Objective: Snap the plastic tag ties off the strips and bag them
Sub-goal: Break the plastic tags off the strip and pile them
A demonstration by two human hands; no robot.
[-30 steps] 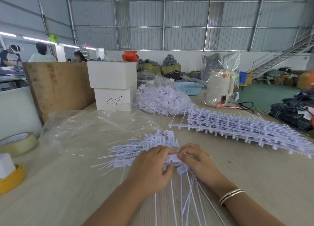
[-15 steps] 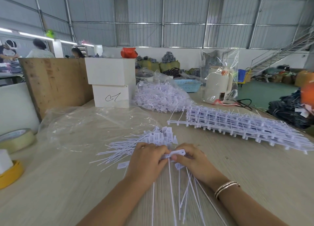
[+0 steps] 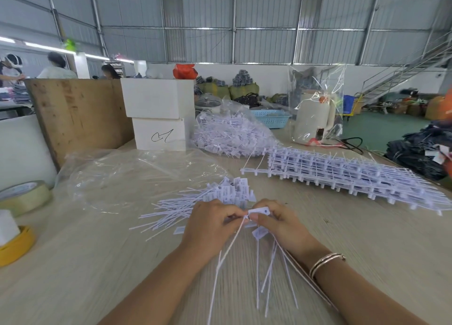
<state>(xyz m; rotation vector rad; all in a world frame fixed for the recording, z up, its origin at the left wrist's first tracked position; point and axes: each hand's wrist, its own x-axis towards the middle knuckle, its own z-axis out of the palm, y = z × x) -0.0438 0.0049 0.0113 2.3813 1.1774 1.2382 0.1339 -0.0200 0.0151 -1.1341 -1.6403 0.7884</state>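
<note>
Two bare forearms, no sleeves in view, both entering from bottom edge. Left hand point(image 3: 210, 223) w/o rings, watch or glove; wrist bare. Right hand point(image 3: 281, 223) likewise ungloved, no rings seen. Right wrist w/ thin metal bangle point(image 3: 326, 263), rose-gold tone, looks like two or three slim bands stacked, snug fit. Nails short, no visible polish; detail blurred.

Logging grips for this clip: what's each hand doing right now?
Left hand: pinching the tag tie by its thin tail.
Right hand: pinching the same tie's flat head.
</note>
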